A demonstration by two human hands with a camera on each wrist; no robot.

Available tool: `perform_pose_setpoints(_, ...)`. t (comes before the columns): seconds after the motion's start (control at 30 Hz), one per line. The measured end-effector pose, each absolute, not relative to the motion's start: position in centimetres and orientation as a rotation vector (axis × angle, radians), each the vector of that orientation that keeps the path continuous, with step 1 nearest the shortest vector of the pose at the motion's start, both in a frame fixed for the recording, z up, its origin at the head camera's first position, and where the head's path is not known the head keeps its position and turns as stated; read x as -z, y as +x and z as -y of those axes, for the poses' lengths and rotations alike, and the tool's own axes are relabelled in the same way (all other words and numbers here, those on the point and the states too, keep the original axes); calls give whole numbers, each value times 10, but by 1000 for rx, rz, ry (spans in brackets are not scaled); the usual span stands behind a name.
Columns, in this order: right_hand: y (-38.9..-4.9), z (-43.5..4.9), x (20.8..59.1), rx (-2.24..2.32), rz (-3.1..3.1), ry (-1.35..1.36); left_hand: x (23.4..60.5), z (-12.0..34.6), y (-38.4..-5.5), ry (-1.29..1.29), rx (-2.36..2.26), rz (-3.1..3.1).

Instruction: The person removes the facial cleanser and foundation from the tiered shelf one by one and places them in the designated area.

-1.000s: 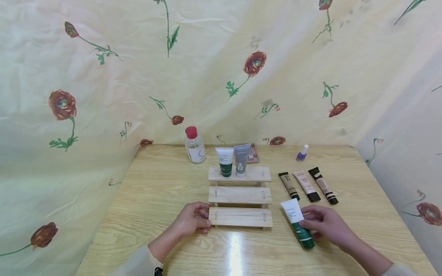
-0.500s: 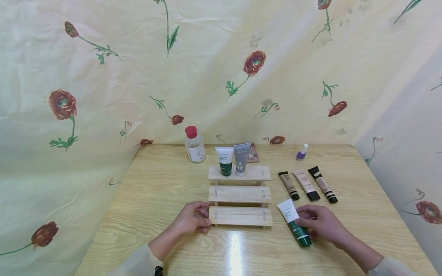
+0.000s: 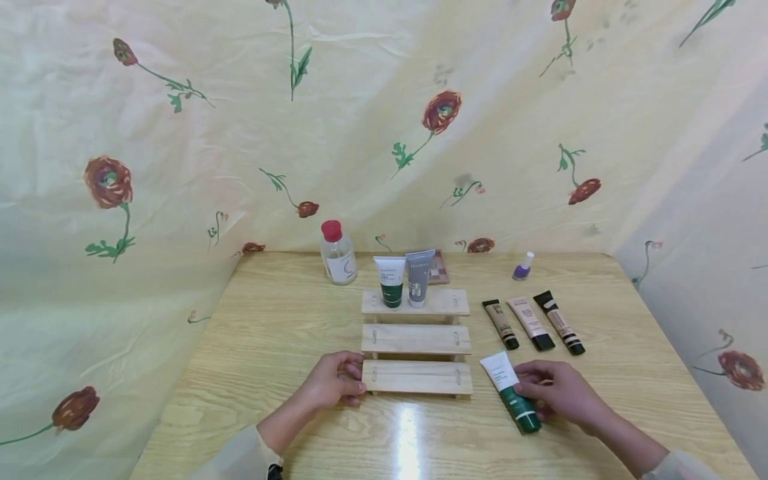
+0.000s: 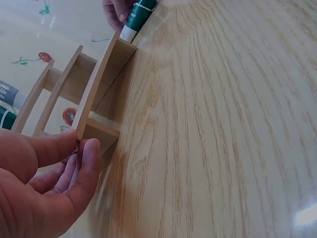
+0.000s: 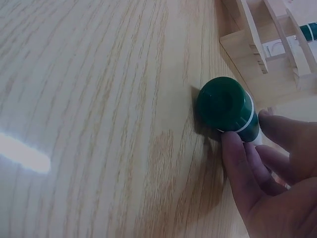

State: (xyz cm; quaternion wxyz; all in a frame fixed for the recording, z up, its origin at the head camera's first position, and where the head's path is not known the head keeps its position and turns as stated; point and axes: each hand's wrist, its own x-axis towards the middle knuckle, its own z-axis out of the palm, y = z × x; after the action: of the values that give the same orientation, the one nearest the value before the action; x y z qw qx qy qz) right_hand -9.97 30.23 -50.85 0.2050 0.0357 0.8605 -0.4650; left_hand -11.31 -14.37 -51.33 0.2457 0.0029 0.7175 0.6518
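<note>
My left hand (image 3: 333, 381) pinches the left end of the lowest step of a three-tier wooden display rack (image 3: 417, 378); the left wrist view shows thumb and finger at the board's corner (image 4: 91, 106). To the rack's right, my right hand (image 3: 558, 393) grips a white and green squeeze tube (image 3: 510, 393) between thumb and fingers. That tube lies tilted low over the table, its green cap (image 5: 224, 104) toward me. On the top step stand a smaller white and green tube (image 3: 392, 280) and a grey tube (image 3: 419, 277), both upright on their caps.
Behind the right hand lie a tan tube (image 3: 501, 325), a pink BB cream tube (image 3: 531, 323) and a black-ended tube (image 3: 559, 322). Farther back are a purple nail polish bottle (image 3: 523, 267), a red-capped clear bottle (image 3: 339, 257) and a checkered palette (image 3: 439, 268). Floral cloth (image 3: 360, 133) hangs behind.
The right hand has shifted slightly left with the squeeze tube, closer to the rack. My left hand has stayed in place on the rack.
</note>
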Motion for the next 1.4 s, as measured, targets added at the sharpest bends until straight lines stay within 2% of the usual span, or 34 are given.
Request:
perform_pose_setpoints(0.33,-100,-307,494,1303,-2397,59,512,144,-113,12,-1785,-1949)
perform_pose_setpoints(0.67,-128,-299,447,1344,-2570,-224,509,142,-112,12,-1788,-1944)
perform_pose_setpoints(0.97,-164,-260,403,1285,-2788,-486,510,143,-113,10,-1790,-1944)
perform_pose_setpoints(1.4,-202,-194,399,1544,-2607,-617,509,142,-113,9,-1784,-1958)
